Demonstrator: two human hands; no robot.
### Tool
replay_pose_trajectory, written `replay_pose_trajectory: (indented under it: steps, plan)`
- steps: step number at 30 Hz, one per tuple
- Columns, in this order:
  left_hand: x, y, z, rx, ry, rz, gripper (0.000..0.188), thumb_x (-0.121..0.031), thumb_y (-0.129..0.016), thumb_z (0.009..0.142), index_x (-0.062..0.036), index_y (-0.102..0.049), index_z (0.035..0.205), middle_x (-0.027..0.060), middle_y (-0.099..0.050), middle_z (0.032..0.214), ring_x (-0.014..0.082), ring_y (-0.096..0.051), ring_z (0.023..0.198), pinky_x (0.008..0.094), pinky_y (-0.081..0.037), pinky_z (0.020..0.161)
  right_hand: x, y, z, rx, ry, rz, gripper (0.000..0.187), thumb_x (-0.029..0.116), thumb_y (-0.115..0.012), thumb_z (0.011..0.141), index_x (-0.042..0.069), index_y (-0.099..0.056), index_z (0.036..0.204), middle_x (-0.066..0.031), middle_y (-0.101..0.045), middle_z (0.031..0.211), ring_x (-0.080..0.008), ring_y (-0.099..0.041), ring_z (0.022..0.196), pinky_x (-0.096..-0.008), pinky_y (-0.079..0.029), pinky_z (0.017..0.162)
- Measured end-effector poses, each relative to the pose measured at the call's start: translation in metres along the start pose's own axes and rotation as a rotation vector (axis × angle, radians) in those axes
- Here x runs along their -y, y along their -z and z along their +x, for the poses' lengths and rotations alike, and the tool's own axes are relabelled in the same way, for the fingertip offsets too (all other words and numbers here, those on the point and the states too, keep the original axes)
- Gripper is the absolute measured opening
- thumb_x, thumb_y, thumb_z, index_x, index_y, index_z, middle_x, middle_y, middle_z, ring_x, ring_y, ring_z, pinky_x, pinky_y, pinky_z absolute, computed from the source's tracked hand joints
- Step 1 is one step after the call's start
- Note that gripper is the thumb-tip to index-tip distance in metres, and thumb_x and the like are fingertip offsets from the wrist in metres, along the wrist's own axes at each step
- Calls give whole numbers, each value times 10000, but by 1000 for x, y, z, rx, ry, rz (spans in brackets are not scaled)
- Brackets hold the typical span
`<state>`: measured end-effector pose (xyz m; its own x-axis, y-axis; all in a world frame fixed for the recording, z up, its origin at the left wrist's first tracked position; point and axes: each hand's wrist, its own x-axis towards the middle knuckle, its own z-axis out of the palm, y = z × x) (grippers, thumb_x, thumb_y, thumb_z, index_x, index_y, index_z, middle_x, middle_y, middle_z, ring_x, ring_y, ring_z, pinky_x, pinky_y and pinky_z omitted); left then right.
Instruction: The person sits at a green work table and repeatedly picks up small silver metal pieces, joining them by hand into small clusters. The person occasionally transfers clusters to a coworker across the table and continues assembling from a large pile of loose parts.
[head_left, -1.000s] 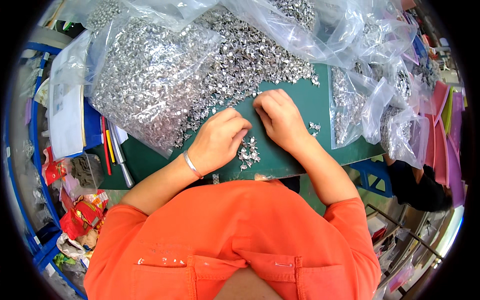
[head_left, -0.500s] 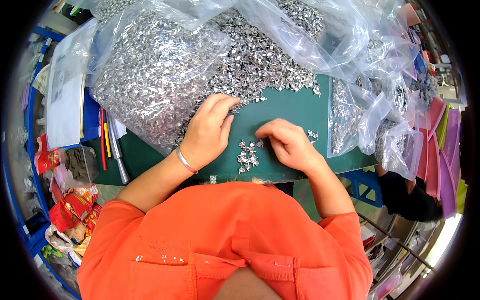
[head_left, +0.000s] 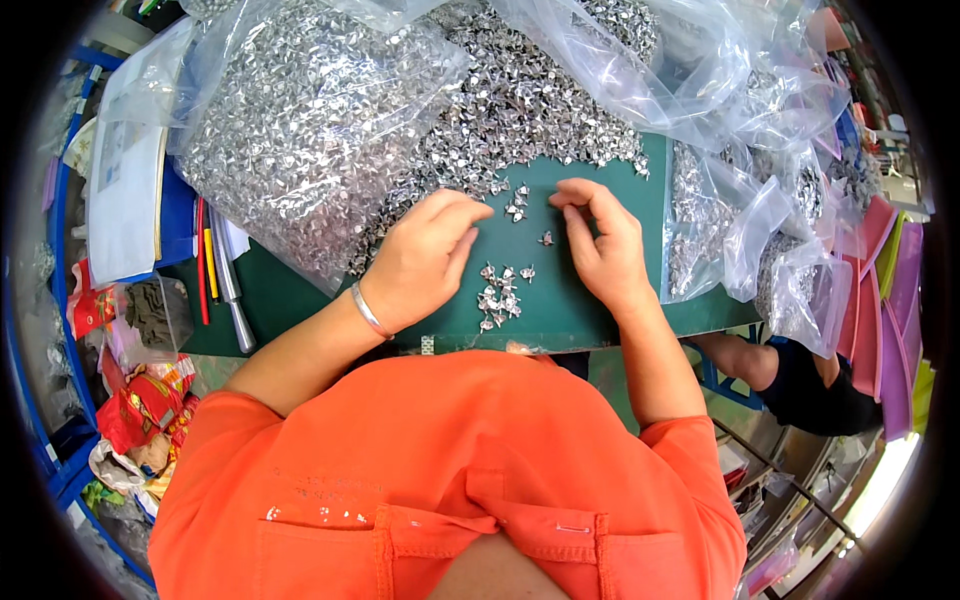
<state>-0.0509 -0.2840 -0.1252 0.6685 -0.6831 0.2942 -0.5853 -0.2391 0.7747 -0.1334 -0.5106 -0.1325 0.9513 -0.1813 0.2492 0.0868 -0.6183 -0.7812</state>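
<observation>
Small shiny metal parts with bent prongs lie in a large loose pile (head_left: 540, 105) on a green mat (head_left: 575, 285). My left hand (head_left: 425, 260), with a silver bangle at the wrist, rests at the pile's near edge; its fingers are bent and its thumb stands apart. Across from it, my right hand (head_left: 608, 245) hovers over the mat with thumb and index finger parted, nothing visible between them. A few parts (head_left: 517, 203) sit between my hands, and a single part (head_left: 546, 238) lies by my right thumb. Nearer to me is a small cluster of parts (head_left: 498, 300).
A big clear bag of metal parts (head_left: 300, 140) covers the left of the table. Smaller filled bags (head_left: 700, 220) stand at the right. Pens (head_left: 210, 262) and a folder (head_left: 125, 190) lie far left. Beyond the table's right edge shows another person's arm or leg (head_left: 735, 360).
My right hand has moved up and away from the small cluster, its fingers spreading. A few parts now lie between my hands. My left hand has barely shifted.
</observation>
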Motion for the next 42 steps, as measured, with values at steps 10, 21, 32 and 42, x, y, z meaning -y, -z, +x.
replay_pose_trajectory:
  steps: [10,21,32,42]
  plan:
    - [0,-13,4,78,0,25,253,38,-647,884,-5,-647,1133,145,-640,1029,333,-659,915,384,-547,783,3,7,-18,137,215,-140,229,-54,-717,785,48,-651,980,-100,-678,935,-312,-632,883,-387,-519,759]
    - [3,-29,21,102,-1,163,159,17,-697,834,-5,-632,977,141,-606,983,363,-637,901,414,-540,765,11,-7,0,59,248,-43,193,-72,-662,830,26,-661,996,-112,-684,929,-325,-633,863,-414,-517,765]
    - [1,-21,13,116,32,174,192,24,-681,831,-14,-635,1013,142,-602,975,356,-642,893,419,-540,756,14,-18,1,109,185,-89,239,28,-733,799,70,-650,1019,-77,-683,958,-314,-628,921,-426,-490,790]
    - [4,-23,15,127,-50,157,209,46,-679,792,-15,-608,978,145,-589,959,352,-628,839,424,-532,709,12,-22,-3,109,147,-155,284,-40,-678,754,74,-612,1006,-92,-633,928,-324,-599,912,-430,-464,802]
